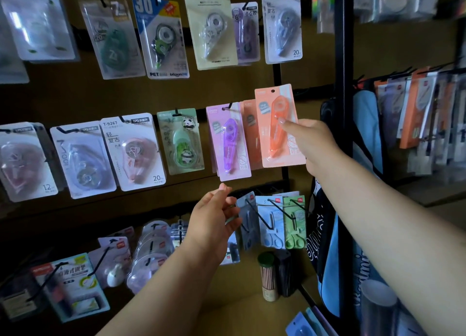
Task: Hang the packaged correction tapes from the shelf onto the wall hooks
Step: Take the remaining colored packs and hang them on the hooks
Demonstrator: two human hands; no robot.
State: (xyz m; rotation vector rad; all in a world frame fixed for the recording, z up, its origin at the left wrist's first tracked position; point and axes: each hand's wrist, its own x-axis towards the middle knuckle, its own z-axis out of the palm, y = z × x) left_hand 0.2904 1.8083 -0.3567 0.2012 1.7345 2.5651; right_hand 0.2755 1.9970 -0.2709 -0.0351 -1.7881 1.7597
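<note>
My right hand (311, 144) pinches an orange packaged correction tape (274, 114) by its right side and holds it upright against the wall's middle row. Its hang hole is above and to the right of the neighbouring hook. Behind it hang more orange packs (249, 134). Just to the left, a purple correction tape pack (229, 141) hangs on a black hook (230, 106). My left hand (214, 222) hovers below the purple pack with relaxed fingers, holding nothing.
Many other correction tape packs fill the hooks above and to the left. Packaged scissors (282, 224) hang on long black hooks lower right. A tube of pencils (268, 277) stands on the shelf. A black upright post (340, 83) borders the display on the right.
</note>
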